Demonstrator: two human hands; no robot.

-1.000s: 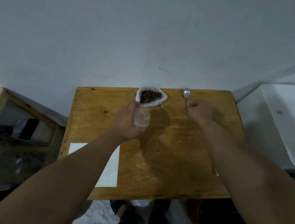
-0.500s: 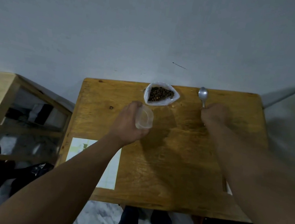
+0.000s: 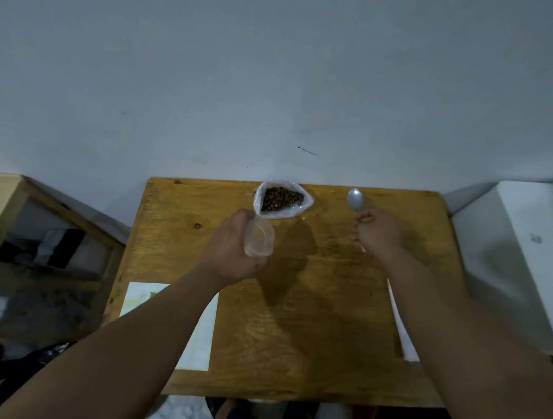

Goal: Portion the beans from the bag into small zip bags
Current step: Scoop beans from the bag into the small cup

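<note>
left hand (image 3: 232, 252): fingers curled round a small clear zip bag (image 3: 260, 236), mouth facing up, over the wooden table (image 3: 307, 316) | bag of beans (image 3: 283, 199): open at the table's far edge, just behind the zip bag (brown beans showing) | spoon (image 3: 355, 199): further right, handle pinched in the right hand (image 3: 379, 234)

No words, numbers or brand can be read anywhere here. The white sheet (image 3: 137, 303) on the bench (image 3: 307, 316) carries a faint greenish mark, too blurred to make out.
</note>
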